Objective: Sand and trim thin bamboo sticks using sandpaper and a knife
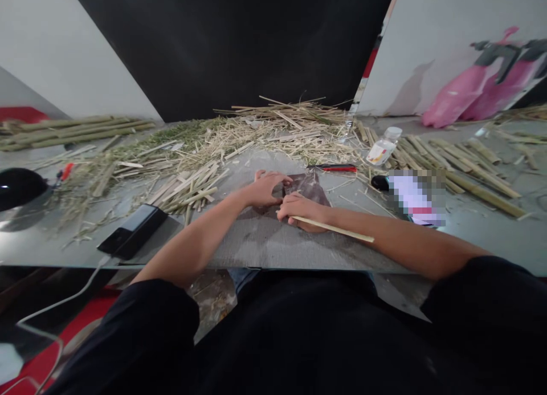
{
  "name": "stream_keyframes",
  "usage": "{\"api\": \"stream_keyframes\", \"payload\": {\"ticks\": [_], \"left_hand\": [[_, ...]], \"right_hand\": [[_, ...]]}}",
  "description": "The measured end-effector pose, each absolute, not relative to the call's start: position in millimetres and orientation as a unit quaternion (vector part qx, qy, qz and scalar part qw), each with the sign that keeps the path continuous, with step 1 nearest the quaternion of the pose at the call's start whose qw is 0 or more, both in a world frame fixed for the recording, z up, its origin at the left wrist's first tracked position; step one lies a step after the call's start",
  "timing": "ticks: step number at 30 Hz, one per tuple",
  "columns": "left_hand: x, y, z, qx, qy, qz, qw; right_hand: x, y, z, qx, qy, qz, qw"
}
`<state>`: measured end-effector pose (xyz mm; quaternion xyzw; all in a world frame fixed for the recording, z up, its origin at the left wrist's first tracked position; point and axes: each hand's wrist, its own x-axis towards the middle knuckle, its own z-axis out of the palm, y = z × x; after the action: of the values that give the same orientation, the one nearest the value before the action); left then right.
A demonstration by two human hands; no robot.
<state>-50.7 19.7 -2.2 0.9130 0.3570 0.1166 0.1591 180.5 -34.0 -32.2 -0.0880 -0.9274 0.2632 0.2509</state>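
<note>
A pale, thin split stalk strip (337, 228) lies in my right hand (304, 210), whose fingers are curled closed around its near end. The strip's other end points right along my forearm. My left hand (268, 188) is just left of it, fingers arched and apart from the thumb, with nothing visible between them. A dark brown cloth or leather piece (314, 187) lies flat on the table under and behind both hands. What the fingertips touch beneath is partly hidden.
Shavings (239, 135) are heaped behind the hands. Cut stalks (188, 190) lie left, more split stalks (465, 161) right. Nearby are a red-and-black cutter (337, 168), a white-labelled bottle (384, 146), a lit phone (414, 198), a black power bank (133, 231) with cable and pink spray bottles (457, 96).
</note>
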Motion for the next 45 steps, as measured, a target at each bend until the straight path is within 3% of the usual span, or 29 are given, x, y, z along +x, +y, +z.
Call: {"api": "stream_keyframes", "payload": {"ticks": [6,9,14,22,27,31,35,40,45], "left_hand": [[-41.6,15.2,1.4,0.85,0.44,0.282,0.072],[-33.5,4.1,3.8,0.874,0.395,0.281,0.037],[-11.0,-20.2,3.6,0.933,0.306,0.186,-0.037],[-5.0,-19.5,-1.5,0.911,0.372,0.133,-0.116],[-9.8,-18.1,2.7,0.912,0.384,0.14,-0.028],[10.5,-59.9,8.2,0.963,0.191,0.151,0.117],[43.7,-103.0,-0.7,0.99,0.026,0.046,0.129],[57.6,-80.8,-17.9,0.985,0.086,0.011,0.148],[5.8,13.8,-22.2,0.966,0.217,0.015,0.142]], "right_hand": [[199.9,-10.1,-6.6,-0.148,-0.623,0.539,0.547],[214.3,6.2,12.6,-0.142,-0.499,0.605,0.604],[218.4,8.0,24.8,-0.137,-0.436,0.644,0.613],[215.5,5.3,32.1,-0.119,-0.449,0.661,0.589],[236.2,13.6,56.3,-0.144,-0.461,0.635,0.603],[248.0,13.5,75.4,-0.142,-0.47,0.611,0.621],[249.7,12.1,81.1,-0.161,-0.509,0.576,0.62],[252.6,14.4,80.2,-0.182,-0.538,0.555,0.608],[266.6,13.2,95.7,-0.152,-0.562,0.527,0.619]]}}
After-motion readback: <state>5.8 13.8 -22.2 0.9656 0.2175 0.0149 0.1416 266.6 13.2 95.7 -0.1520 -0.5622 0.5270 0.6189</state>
